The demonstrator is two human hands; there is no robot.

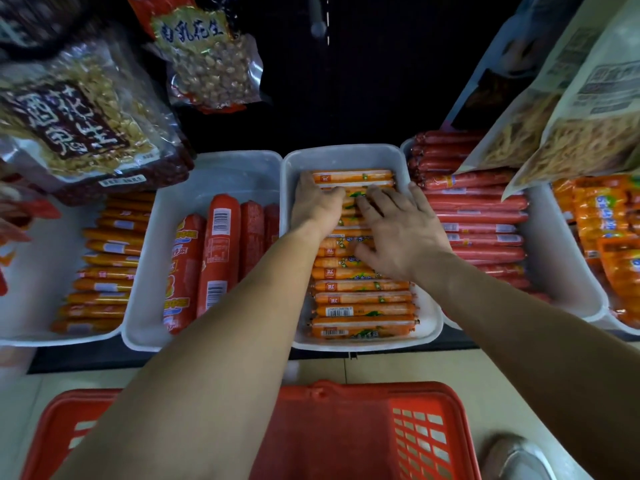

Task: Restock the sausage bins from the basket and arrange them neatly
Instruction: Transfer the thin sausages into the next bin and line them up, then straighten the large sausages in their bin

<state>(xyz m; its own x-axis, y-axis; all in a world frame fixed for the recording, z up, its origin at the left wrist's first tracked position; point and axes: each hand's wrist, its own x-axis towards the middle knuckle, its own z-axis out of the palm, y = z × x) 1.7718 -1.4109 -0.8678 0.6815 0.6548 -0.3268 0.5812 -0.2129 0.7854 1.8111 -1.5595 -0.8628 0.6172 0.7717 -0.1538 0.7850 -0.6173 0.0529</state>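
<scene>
A white bin [346,152] in the middle of the shelf holds a row of orange sausages [363,308] lying crosswise. My left hand [317,207] is at the far left of this bin, its fingers curled over the sausages there. My right hand [403,233] lies spread flat on the sausages at the bin's middle right, fingers straight and pointing left. The far end of the bin is bare. A red basket [363,391] stands on the floor below my arms, and my forearms hide much of its inside.
To the left, one bin holds thick red sausages [221,251] and another yellow-orange sticks [107,265]. To the right lie thin red sausages [478,216] and orange packs [609,220]. Peanut bags [79,116] and snack bags [568,126] hang overhead. A shoe [516,459] is beside the basket.
</scene>
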